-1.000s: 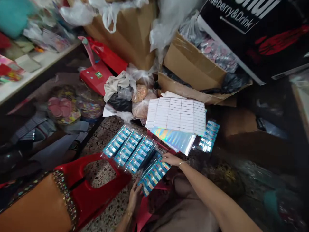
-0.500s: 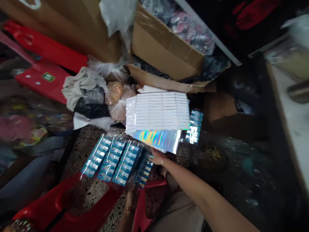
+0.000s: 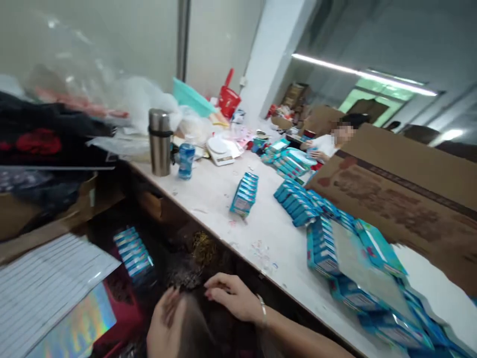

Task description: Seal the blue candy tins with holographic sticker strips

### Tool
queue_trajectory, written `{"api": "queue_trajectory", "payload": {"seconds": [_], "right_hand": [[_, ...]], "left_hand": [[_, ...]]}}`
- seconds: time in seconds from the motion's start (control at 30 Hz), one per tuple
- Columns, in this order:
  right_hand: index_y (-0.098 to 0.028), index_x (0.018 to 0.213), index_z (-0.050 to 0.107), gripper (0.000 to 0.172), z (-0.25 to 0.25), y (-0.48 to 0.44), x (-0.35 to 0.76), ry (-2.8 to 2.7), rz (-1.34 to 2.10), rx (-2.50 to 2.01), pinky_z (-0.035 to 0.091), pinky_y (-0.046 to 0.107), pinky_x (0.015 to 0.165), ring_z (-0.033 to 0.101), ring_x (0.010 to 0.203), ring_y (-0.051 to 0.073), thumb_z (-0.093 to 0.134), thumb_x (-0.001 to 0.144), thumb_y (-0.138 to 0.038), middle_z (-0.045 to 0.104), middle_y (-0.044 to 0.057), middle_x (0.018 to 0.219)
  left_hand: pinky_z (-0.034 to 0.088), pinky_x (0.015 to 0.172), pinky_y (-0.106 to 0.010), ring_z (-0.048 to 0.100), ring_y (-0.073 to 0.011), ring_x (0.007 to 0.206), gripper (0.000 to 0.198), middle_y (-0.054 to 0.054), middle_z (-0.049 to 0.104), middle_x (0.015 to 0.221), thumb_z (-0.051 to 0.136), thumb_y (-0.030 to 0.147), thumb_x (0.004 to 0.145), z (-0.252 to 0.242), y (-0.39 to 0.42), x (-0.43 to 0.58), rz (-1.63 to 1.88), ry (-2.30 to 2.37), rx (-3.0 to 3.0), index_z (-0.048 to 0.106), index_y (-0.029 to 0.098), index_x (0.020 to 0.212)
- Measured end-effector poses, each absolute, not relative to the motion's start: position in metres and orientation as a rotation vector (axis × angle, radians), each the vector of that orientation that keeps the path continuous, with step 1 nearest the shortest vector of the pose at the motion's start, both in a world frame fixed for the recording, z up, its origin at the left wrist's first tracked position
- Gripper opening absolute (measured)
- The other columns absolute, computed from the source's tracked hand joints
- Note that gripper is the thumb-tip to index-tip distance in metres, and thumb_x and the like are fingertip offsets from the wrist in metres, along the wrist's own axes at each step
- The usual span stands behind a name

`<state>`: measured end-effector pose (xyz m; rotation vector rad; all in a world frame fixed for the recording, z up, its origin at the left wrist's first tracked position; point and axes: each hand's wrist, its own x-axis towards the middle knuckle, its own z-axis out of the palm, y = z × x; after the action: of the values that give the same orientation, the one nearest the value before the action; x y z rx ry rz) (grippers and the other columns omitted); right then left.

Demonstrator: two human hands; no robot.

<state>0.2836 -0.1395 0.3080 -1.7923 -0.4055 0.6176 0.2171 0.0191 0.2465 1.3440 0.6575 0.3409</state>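
My left hand [image 3: 166, 323] is low in the view, its fingers loosely bent and somewhat blurred, with nothing visible in it. To its right my right hand [image 3: 236, 298], with a bracelet at the wrist, reaches leftward with thumb and fingers apart and holds nothing. Both hands hover off the near edge of the white table [image 3: 208, 199]. Left of them lie a white sheet of lined labels [image 3: 55, 278] and a shiny rainbow foil sheet [image 3: 78, 323]. Beyond these rests a wrapped pack of small blue boxes [image 3: 134, 253]. Another blue pack [image 3: 245, 194] stands on the table.
Several blue packs [image 3: 322, 243] are piled along the table's right side, beside a large cardboard carton [image 3: 402, 194]. A steel flask [image 3: 159, 144], a blue bottle [image 3: 186, 160] and a white scale [image 3: 221, 151] stand at the back left. A co-worker [image 3: 326, 144] sits across the table.
The view has swung up and right, from the floor packs to the table. My right hand has left the edge of the foil sheet, and both hands are now near each other.
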Motion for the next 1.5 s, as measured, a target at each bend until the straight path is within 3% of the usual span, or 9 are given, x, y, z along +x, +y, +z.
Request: {"api": "queue_trajectory", "payload": {"seconds": [0.1,0.2,0.27,0.33,0.47,0.57,0.77,1.1,1.5], "right_hand": [[-0.017,0.096,0.069,0.039,0.327,-0.214,0.261,-0.137,0.413,-1.738,0.052,0.032,0.078,0.067,0.080,0.018,0.063,0.086,-0.055,0.071,0.006,0.086],[-0.018,0.089,0.068,0.041,0.348,-0.274,0.241,-0.041,0.260,-1.784,0.051,0.031,0.074,0.065,0.077,0.019,0.060,0.088,-0.058,0.070,0.006,0.081],[-0.019,0.086,0.068,0.039,0.368,-0.314,0.234,-0.049,0.097,-1.901,0.049,0.031,0.074,0.064,0.077,0.019,0.055,0.092,-0.055,0.070,0.006,0.080],[-0.020,0.086,0.068,0.035,0.391,-0.360,0.233,-0.067,-0.120,-2.046,0.048,0.031,0.075,0.064,0.079,0.019,0.052,0.095,-0.049,0.069,0.005,0.082],[-0.021,0.083,0.063,0.030,0.426,-0.458,0.243,0.020,-0.478,-2.286,0.044,0.031,0.074,0.060,0.079,0.019,0.047,0.098,-0.041,0.065,0.004,0.082],[-0.020,0.079,0.057,0.023,0.434,-0.511,0.260,0.196,-0.466,-2.533,0.039,0.031,0.071,0.057,0.079,0.020,0.052,0.094,-0.038,0.062,0.005,0.081],[-0.020,0.082,0.058,0.026,0.433,-0.532,0.299,0.131,0.063,-2.795,0.030,0.028,0.063,0.056,0.080,0.019,0.071,0.085,-0.042,0.063,0.003,0.085],[-0.020,0.080,0.059,0.023,0.419,-0.538,0.299,0.035,-0.003,-2.807,0.029,0.029,0.065,0.054,0.083,0.019,0.064,0.094,-0.038,0.061,0.004,0.087],[-0.019,0.062,0.054,0.025,0.415,-0.536,0.300,0.151,-0.143,-2.347,0.024,0.027,0.063,0.045,0.071,0.014,0.067,0.084,-0.023,0.050,-0.001,0.071]], "left_hand": [[0.042,0.111,-0.053,0.055,-0.0347,0.129,0.093,-0.019,0.058,0.135,0.075,0.050,0.072,0.300,-0.015,0.293,0.403,0.343,1.530,0.034,0.015,0.147],[0.030,0.119,-0.052,0.030,-0.0369,0.148,0.122,-0.029,0.028,0.157,0.080,0.041,0.067,0.338,-0.067,0.373,0.441,0.210,1.756,0.003,0.009,0.156],[0.021,0.122,-0.053,0.016,-0.0405,0.151,0.134,-0.036,0.016,0.159,0.086,0.035,0.059,0.348,-0.099,0.415,0.440,0.235,1.908,-0.003,0.002,0.154],[0.025,0.120,-0.055,0.021,-0.0443,0.149,0.139,-0.039,0.019,0.156,0.088,0.033,0.054,0.350,-0.120,0.443,0.401,0.294,2.024,-0.003,-0.003,0.152],[0.044,0.103,-0.060,0.049,-0.0483,0.131,0.133,-0.035,0.045,0.142,0.085,0.040,0.058,0.351,-0.134,0.466,0.332,0.513,2.197,0.001,0.001,0.153],[0.047,0.099,-0.061,0.055,-0.0480,0.125,0.134,-0.032,0.050,0.138,0.084,0.044,0.056,0.359,-0.139,0.464,0.360,0.573,2.290,0.001,0.005,0.154],[0.037,0.107,-0.065,0.049,-0.0514,0.130,0.142,-0.035,0.048,0.139,0.083,0.051,0.052,0.367,-0.176,0.413,0.244,0.643,2.345,-0.005,0.005,0.154],[0.027,0.107,-0.073,0.033,-0.0602,0.136,0.156,-0.041,0.031,0.148,0.085,0.059,0.046,0.330,-0.239,0.308,0.360,0.588,2.235,-0.012,0.003,0.154],[0.039,0.113,-0.060,0.034,-0.0393,0.145,0.122,-0.022,0.027,0.157,0.075,0.043,0.075,0.284,-0.232,0.216,0.374,0.341,2.034,-0.015,0.026,0.154]]}}
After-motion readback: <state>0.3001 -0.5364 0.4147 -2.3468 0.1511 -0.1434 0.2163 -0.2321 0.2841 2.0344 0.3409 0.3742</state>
